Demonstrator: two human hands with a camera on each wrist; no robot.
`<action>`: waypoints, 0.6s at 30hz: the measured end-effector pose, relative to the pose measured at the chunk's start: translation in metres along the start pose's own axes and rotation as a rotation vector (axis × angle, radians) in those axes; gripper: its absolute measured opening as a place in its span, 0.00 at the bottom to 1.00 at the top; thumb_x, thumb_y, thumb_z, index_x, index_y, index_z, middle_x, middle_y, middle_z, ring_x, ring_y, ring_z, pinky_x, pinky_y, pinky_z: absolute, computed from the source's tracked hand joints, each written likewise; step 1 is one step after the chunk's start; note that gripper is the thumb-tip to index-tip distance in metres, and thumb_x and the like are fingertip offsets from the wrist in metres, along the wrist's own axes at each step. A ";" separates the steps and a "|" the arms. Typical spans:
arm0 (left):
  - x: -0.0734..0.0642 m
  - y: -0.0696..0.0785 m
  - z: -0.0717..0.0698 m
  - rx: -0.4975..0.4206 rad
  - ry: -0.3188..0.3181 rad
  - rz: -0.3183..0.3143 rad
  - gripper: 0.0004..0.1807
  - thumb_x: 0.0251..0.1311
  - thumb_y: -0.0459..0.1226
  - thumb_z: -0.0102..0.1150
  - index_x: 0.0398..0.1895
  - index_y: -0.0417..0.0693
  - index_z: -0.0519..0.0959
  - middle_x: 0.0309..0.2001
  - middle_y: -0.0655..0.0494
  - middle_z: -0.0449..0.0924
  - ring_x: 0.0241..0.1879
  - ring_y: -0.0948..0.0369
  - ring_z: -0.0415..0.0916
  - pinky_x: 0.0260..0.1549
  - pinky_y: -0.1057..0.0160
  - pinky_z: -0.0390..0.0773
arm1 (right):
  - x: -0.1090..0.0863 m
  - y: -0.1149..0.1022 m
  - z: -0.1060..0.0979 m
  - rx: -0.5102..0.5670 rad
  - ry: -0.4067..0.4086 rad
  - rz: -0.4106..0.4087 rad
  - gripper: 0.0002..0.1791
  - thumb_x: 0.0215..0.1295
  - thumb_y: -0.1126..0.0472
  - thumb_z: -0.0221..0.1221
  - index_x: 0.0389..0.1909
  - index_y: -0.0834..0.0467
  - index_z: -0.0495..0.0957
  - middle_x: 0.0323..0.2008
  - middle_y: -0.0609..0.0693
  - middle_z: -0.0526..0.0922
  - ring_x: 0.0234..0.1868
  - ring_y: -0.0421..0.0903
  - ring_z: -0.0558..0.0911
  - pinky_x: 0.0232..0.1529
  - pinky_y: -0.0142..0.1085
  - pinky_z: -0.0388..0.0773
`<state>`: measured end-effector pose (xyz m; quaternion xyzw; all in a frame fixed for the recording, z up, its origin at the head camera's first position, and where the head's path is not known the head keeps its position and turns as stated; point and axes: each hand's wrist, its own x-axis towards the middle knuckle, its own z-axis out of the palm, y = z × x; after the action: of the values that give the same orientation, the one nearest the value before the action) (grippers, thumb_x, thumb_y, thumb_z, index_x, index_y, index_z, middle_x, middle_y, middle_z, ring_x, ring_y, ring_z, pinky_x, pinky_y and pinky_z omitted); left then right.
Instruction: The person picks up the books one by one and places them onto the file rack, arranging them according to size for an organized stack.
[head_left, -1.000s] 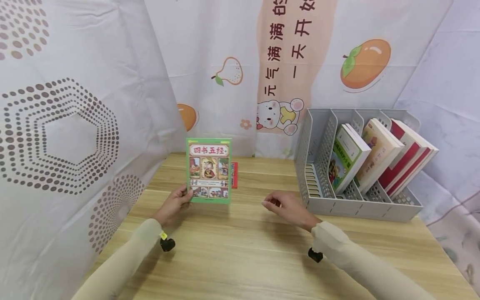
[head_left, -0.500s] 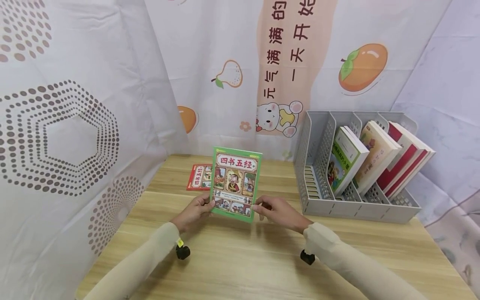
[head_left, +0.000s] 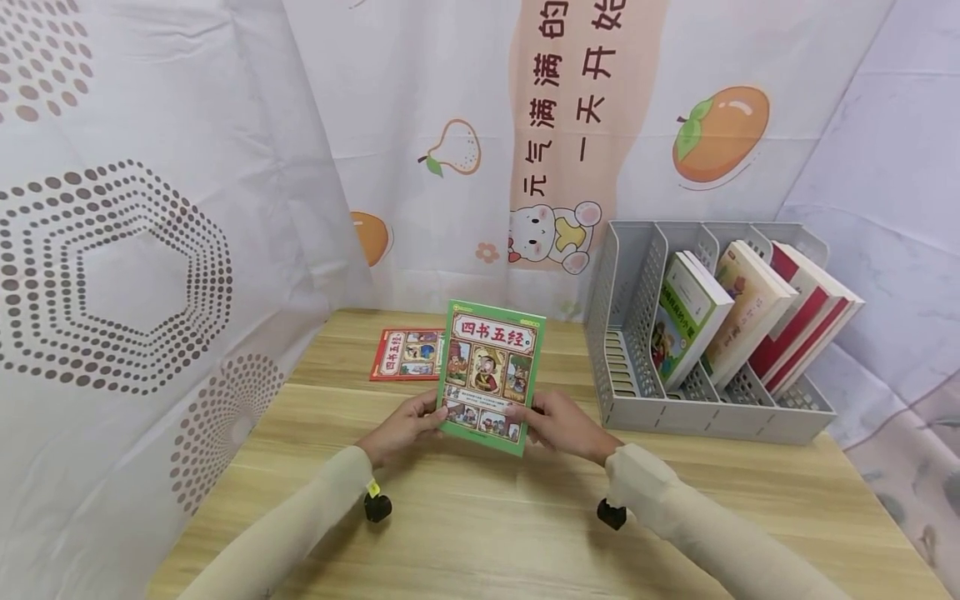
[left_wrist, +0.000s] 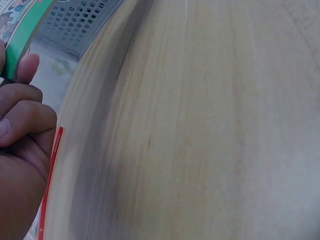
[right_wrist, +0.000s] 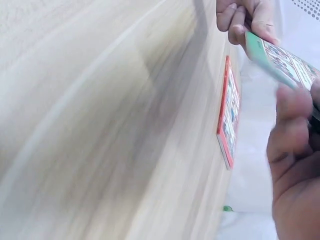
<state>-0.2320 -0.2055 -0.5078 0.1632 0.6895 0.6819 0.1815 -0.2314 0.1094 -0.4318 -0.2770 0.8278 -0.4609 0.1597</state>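
A green-bordered picture book (head_left: 487, 375) is held up off the table, its front cover toward the head camera and tilted a little. My left hand (head_left: 405, 425) pinches its lower left edge, thumb on the cover. At the lower right edge my right hand (head_left: 562, 423) grips it too, thumb in front and fingers behind. Behind and left of it a red-bordered book (head_left: 405, 354) lies flat on the table, its right end partly covered by the green one. The right wrist view shows both hands on the green book (right_wrist: 285, 62).
At the right stands a grey perforated file rack (head_left: 720, 417) with several upright books in its compartments, among them a green-and-white book (head_left: 686, 321), a beige book (head_left: 746, 312) and red-and-white books (head_left: 802, 321). A printed curtain (head_left: 420, 83) hangs behind the wooden table (head_left: 480, 525).
My left hand has carried the green book rightward from over the red book, which is now mostly uncovered. My right hand, free a second ago, has taken hold of the green book's right edge.
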 end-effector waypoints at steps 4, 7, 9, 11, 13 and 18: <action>0.005 -0.001 0.003 0.031 0.033 0.007 0.24 0.76 0.47 0.56 0.67 0.44 0.73 0.50 0.51 0.78 0.42 0.60 0.77 0.40 0.66 0.81 | -0.003 -0.002 -0.005 -0.066 -0.004 -0.008 0.28 0.78 0.40 0.54 0.27 0.59 0.84 0.11 0.48 0.73 0.10 0.40 0.64 0.19 0.36 0.71; 0.010 0.000 0.006 0.088 0.089 -0.004 0.19 0.75 0.48 0.57 0.58 0.45 0.78 0.42 0.52 0.77 0.33 0.62 0.71 0.30 0.68 0.75 | -0.005 -0.002 -0.008 -0.056 -0.010 0.003 0.29 0.79 0.42 0.52 0.26 0.60 0.83 0.10 0.51 0.75 0.09 0.41 0.66 0.18 0.37 0.72; 0.015 0.000 0.009 0.126 0.125 -0.012 0.19 0.73 0.50 0.59 0.51 0.44 0.79 0.38 0.52 0.76 0.28 0.62 0.66 0.24 0.68 0.70 | -0.008 -0.002 -0.010 -0.049 0.006 0.018 0.29 0.80 0.42 0.51 0.28 0.61 0.82 0.11 0.53 0.76 0.08 0.42 0.68 0.14 0.38 0.70; 0.020 0.000 0.012 0.146 0.158 -0.026 0.19 0.71 0.52 0.61 0.48 0.45 0.80 0.37 0.52 0.77 0.25 0.62 0.64 0.23 0.67 0.68 | -0.010 -0.001 -0.012 -0.077 0.040 0.023 0.30 0.80 0.41 0.50 0.27 0.61 0.82 0.12 0.53 0.77 0.08 0.44 0.70 0.14 0.39 0.72; 0.024 0.000 0.014 0.151 0.176 -0.034 0.19 0.70 0.52 0.62 0.46 0.45 0.81 0.36 0.51 0.78 0.22 0.62 0.62 0.21 0.66 0.67 | -0.012 -0.001 -0.014 -0.113 0.077 0.021 0.32 0.79 0.40 0.50 0.25 0.62 0.81 0.11 0.52 0.77 0.08 0.46 0.72 0.15 0.41 0.75; 0.033 -0.001 0.020 0.140 0.199 -0.063 0.20 0.69 0.52 0.64 0.46 0.43 0.82 0.36 0.52 0.78 0.21 0.63 0.60 0.21 0.66 0.66 | -0.017 -0.001 -0.022 -0.165 0.145 -0.013 0.34 0.80 0.40 0.49 0.22 0.61 0.81 0.09 0.48 0.76 0.08 0.49 0.73 0.18 0.41 0.77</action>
<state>-0.2514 -0.1722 -0.5094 0.0853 0.7550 0.6387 0.1220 -0.2290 0.1341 -0.4189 -0.2603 0.8707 -0.4109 0.0732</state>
